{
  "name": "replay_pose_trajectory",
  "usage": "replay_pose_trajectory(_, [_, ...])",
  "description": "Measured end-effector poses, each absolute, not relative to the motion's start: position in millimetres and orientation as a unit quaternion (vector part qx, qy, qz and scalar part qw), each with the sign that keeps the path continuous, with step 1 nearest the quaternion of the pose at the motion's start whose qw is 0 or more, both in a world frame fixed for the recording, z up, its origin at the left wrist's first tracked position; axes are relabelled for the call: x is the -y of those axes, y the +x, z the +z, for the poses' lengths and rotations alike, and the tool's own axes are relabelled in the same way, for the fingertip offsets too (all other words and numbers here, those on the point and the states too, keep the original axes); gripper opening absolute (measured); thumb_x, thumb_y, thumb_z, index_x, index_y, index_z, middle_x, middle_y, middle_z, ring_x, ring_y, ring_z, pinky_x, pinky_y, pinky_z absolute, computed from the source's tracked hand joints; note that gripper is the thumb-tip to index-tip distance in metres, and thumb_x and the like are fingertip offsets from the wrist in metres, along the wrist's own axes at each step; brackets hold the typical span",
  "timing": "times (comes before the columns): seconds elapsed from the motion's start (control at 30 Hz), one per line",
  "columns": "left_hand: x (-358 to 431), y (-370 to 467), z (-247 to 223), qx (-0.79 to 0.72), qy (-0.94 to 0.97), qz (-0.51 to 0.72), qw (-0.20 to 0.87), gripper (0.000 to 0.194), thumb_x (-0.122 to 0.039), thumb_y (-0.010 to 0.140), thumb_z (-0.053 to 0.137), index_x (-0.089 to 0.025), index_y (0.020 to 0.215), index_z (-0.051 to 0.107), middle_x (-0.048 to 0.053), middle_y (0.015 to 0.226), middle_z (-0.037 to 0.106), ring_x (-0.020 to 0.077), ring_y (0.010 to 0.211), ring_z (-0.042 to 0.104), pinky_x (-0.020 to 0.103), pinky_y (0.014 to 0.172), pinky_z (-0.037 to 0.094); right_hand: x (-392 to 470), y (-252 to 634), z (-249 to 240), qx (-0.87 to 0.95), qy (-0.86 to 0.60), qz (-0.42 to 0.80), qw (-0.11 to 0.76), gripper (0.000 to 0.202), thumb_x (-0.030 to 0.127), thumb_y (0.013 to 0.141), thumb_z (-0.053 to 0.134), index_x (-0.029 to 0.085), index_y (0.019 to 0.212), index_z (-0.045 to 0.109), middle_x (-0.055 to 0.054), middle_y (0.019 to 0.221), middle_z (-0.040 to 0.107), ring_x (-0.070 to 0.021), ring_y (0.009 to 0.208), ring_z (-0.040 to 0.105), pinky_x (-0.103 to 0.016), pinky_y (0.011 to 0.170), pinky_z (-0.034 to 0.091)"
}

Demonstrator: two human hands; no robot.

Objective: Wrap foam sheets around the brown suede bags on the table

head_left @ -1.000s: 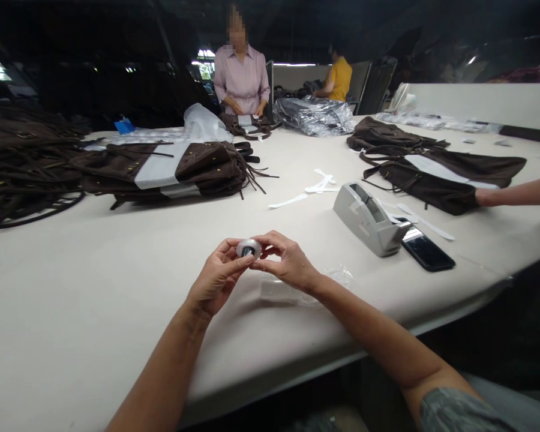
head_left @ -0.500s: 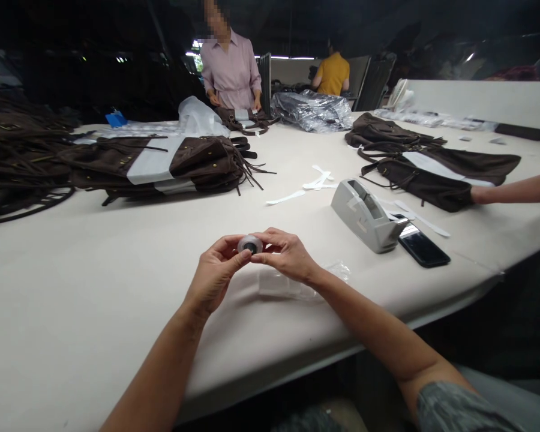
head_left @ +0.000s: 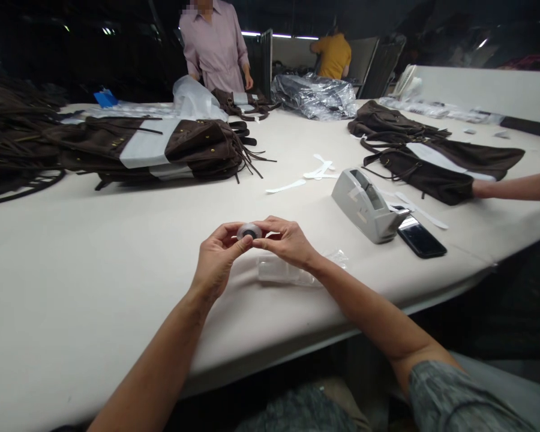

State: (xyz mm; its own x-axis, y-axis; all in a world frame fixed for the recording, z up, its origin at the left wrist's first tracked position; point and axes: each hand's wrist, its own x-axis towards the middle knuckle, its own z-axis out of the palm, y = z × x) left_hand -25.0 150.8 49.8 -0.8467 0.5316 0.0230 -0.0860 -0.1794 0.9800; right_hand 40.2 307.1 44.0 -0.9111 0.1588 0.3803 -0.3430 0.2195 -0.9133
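Between my hands, above the table's near part, is a small roll of clear tape (head_left: 249, 231) with a dark core. My left hand (head_left: 220, 255) grips its left side, thumb across the lower front. From the right, the fingers of my right hand (head_left: 288, 242) pinch its edge. Below my right hand and wrist lies a clear plastic packet (head_left: 274, 270), partly covered by them. A grey tape dispenser (head_left: 364, 207) stands to the right, apart from both hands. Beside it lies a black phone (head_left: 420, 237).
Brown bags with pale wraps (head_left: 148, 144) are stacked at the left. More brown bags (head_left: 445, 168) lie at the right, where another person's hand (head_left: 481, 188) touches one. White strips (head_left: 319, 170) lie mid-table. Plastic-wrapped goods (head_left: 312, 96) and two people are at the back.
The camera view has tipped slightly downward. Both hands keep hold of the tape roll in nearly the same pose. The person in pink across the table has lowered an arm from the bag.
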Motion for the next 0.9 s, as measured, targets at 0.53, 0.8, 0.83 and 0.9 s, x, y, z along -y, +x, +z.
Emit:
replay_pose_trajectory(0.53, [-150,-23,51,-0.571,0.186,0.763,0.239,0.037,-0.036,0.066,0.084,-0.016,0.092,0.066,0.003,0.090,0.068,0.0160,0.087,0.063,0.034,0.089,0.050,-305,40,44,0.734,0.042,0.649,0.198,0.029,0.038,0.076,0.077,0.022,0.100,0.075,-0.002,0.092,0.063,-0.0158,0.086,0.060,-0.026,0.071,0.054])
replay_pose_trajectory(0.8, [-154,-22,45,-0.566,0.177,0.773,0.226,0.039,-0.037,0.066,0.083,-0.015,0.091,0.065,0.003,0.089,0.068,0.0159,0.084,0.063,0.034,0.086,0.052,-306,40,41,0.751,0.043,0.626,0.206,0.028,0.038,0.078,0.076,0.021,0.099,0.076,-0.002,0.087,0.062,-0.0151,0.082,0.058,-0.025,0.068,0.051])
replay_pose_trajectory(0.83, [-154,-21,45,-0.563,0.178,0.775,0.226,0.039,-0.037,0.066,0.083,-0.014,0.090,0.064,0.004,0.089,0.068,0.0161,0.084,0.063,0.034,0.086,0.052,-307,41,40,0.753,0.041,0.623,0.207,0.028,0.039,0.078,0.075,0.021,0.099,0.076,-0.002,0.086,0.062,-0.0151,0.082,0.058,-0.025,0.069,0.051])
replay_pose_trajectory(0.9, [-155,-21,44,-0.559,0.182,0.777,0.224,0.039,-0.038,0.066,0.083,-0.014,0.089,0.063,0.004,0.088,0.068,0.0164,0.083,0.064,0.036,0.086,0.053,-307,40,38,0.756,0.040,0.619,0.207,0.029,0.041,0.078,0.075,0.021,0.099,0.076,-0.002,0.084,0.061,-0.0151,0.081,0.058,-0.025,0.069,0.051])
